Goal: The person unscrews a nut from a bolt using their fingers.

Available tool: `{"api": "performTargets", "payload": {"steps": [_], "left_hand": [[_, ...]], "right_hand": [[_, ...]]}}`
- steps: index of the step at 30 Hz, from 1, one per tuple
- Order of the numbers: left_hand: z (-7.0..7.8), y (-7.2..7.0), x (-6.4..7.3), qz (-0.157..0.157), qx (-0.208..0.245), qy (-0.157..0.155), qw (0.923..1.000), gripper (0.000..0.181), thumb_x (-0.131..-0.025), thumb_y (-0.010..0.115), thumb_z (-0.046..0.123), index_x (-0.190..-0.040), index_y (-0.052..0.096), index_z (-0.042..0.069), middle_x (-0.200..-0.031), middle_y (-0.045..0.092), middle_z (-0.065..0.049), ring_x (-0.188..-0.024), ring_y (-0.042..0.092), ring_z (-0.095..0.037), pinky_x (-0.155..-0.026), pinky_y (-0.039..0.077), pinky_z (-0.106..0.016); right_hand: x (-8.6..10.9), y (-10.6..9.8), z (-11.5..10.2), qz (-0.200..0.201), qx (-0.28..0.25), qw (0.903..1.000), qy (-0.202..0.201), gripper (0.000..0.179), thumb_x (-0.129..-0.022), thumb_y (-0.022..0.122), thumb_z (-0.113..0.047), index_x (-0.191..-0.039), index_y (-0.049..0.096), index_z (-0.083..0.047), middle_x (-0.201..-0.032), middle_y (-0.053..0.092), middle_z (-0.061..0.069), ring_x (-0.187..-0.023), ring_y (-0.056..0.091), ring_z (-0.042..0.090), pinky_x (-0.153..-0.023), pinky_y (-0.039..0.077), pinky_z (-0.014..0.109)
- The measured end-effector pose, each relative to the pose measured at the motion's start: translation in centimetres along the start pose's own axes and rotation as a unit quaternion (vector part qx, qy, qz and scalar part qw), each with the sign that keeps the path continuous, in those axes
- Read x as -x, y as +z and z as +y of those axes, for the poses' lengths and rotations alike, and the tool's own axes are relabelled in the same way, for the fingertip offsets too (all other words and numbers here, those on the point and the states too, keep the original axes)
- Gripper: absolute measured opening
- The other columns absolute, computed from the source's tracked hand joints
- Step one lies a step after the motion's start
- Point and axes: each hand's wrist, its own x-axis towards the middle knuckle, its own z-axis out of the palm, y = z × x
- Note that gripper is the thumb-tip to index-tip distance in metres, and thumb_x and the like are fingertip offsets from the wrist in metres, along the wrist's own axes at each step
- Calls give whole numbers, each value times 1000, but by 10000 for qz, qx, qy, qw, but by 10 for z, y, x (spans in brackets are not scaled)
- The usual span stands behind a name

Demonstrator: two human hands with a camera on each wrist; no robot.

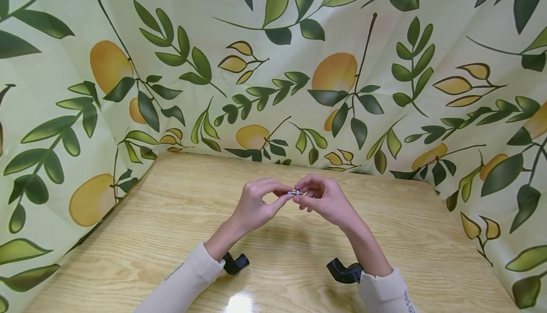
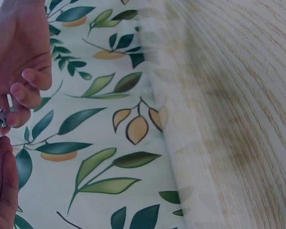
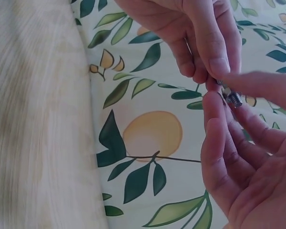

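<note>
Both hands meet above the far half of the table around a small silvery metal bolt [image 1: 295, 193]. My left hand [image 1: 261, 203] pinches one end between thumb and fingertips. At the opposite end, my right hand [image 1: 325, 200] holds it with thumb and forefinger, its other fingers curled beneath. The right wrist view shows a threaded end of the bolt [image 3: 234, 99] sticking out by the right thumb; the fingertips hide much of the rest. In the left wrist view, a shiny, nut-like part of the bolt [image 2: 1, 117] shows between the fingertips at the left edge.
A light wood-grain table [image 1: 179, 222] lies below the hands. Cloth printed with leaves and orange fruit [image 1: 273, 90] hangs behind the table and along its sides. Black wrist mounts [image 1: 344, 271] sit under both forearms, just past the pale sleeves [image 1: 188, 275].
</note>
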Motion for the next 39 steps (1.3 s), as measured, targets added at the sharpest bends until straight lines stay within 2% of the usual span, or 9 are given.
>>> {"api": "performTargets", "payload": {"steps": [4, 7, 15, 23, 32, 39], "left_hand": [[0, -1, 1, 44, 2, -8, 10000, 11, -86, 81, 2, -97, 80, 6, -88, 80, -4, -78, 74, -13, -73, 61, -21], [1, -1, 1, 51, 14, -73, 10000, 12, -86, 82, 3, -97, 80, 6, -89, 80, -4, -80, 74, -13, -72, 61, -23], [1, -1, -1, 58, 46, 27, 10000, 11, -86, 81, 1, -96, 80, 5, -88, 80, -4, -78, 74, -13, -75, 60, -21], [0, 0, 0, 126, 43, 60, 9999, 12, -86, 80, 0, -97, 80, 5, -87, 80, -5, -78, 74, -14, -74, 61, -22], [1, -1, 0, 98, 93, 41, 9999, 12, -86, 81, 0, -97, 80, 5, -88, 80, -4, -78, 74, -13, -74, 61, -22], [1, -2, 0, 115, 49, -2, 9999, 11, -87, 81, 1, -97, 81, 6, -88, 80, -4, -78, 74, -13, -73, 60, -21]], "right_hand": [[0, -1, 1, -153, 138, 9998, 4, 27, -100, 68, -21, -113, 69, 3, -99, 73, 22, -72, 70, 22, -64, 60, 32], [0, -2, 2, -222, 198, 9995, -49, 28, -103, 64, -21, -112, 69, 6, -98, 73, 23, -72, 70, 23, -64, 60, 32], [1, -2, 0, -155, 5, 9999, -70, 25, -97, 72, -14, -114, 66, 3, -93, 71, 11, -69, 70, 17, -66, 62, 37], [2, -3, 0, -389, 181, 9988, -225, 23, -104, 63, -22, -114, 69, -2, -98, 74, 16, -73, 71, 29, -63, 61, 36], [1, -3, 1, -289, 79, 9993, -228, 24, -98, 71, -14, -115, 66, 2, -94, 72, 14, -70, 70, 18, -66, 62, 38], [1, -3, 0, -232, 178, 9994, -165, 24, -102, 66, -21, -115, 71, -2, -97, 73, 18, -72, 70, 27, -64, 61, 35]]}}
